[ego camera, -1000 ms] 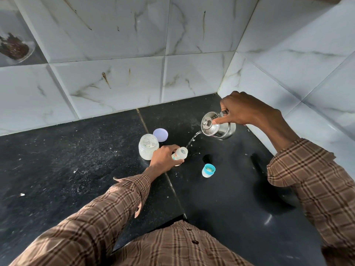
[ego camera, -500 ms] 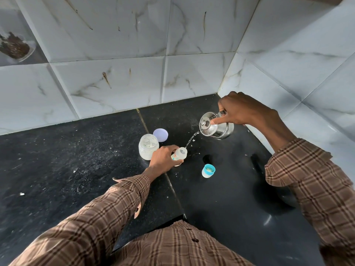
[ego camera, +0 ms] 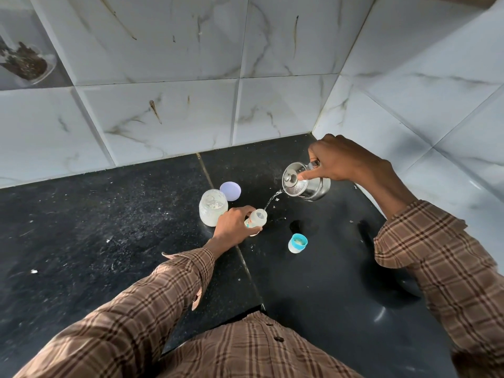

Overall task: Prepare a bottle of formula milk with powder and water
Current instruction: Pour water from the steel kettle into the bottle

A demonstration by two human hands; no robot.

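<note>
The bottle [ego camera: 256, 218] stands on the black counter [ego camera: 109, 227], a little tilted, near the seam between the two slabs, and I take it as the landmark. The left hand [ego camera: 233, 223] grasps it from its left side, with the fingers curled around its body and the thumb under its neck; its mouth is open at the top. Up and to the right of the bottle, the right hand [ego camera: 346, 162] holds a small steel kettle [ego camera: 305, 182] in the air — the fingers are clenched on the handle and the forefinger presses on the lid. The kettle is tipped toward the bottle, and a thin stream of water [ego camera: 271, 200] runs from its spout down to the bottle's mouth. Some drops lie on the counter just right of the bottle. Just left of the bottle, touching the left hand, stands a clear jar [ego camera: 212, 207] with white powder inside, open at the top. Its pale purple lid [ego camera: 230, 190] lies behind the jar, up and left of the bottle. Down and to the right of the bottle, well apart from it, a blue and white cap [ego camera: 297, 242] stands on the counter. Both sleeves are of brown checked cloth — the walls behind are marble-look tiles.
</note>
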